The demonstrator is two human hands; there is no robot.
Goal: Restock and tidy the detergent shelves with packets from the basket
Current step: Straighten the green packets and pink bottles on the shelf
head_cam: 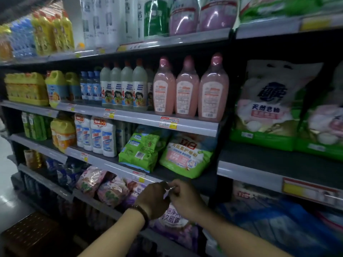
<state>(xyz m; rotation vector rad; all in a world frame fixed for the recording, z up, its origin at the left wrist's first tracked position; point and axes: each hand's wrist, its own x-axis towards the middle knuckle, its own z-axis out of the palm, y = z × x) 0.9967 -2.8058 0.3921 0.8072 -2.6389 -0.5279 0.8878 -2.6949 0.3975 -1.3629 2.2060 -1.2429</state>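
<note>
Pinching the top edge of a purple-and-white packet (173, 218), the left hand (153, 199) and the right hand (186, 198) meet knuckle to knuckle just under the front rail of the shelf above. The fingers (176, 188) of both hands are curled in around a pale strip of the packet's upper seam; blur hides exactly how each fingertip sits. A dark strap (142, 211) circles the left wrist.

The packet stands upright at the front of the lower shelf (89, 199), at the right end of its row. Just to its left, pink packets (104, 186) lie slumped against one another along the same shelf.

One shelf up, two green packets (141, 148) lean back side by side, with white bottles (100, 136) to their left. Above those, three pink bottles (185, 89) stand in a line with their labels facing out. In the next bay to the right, large green-and-white bags (267, 108) sit upright. A dark perforated crate (27, 232) rests on the floor at lower left, well apart from the hands.
</note>
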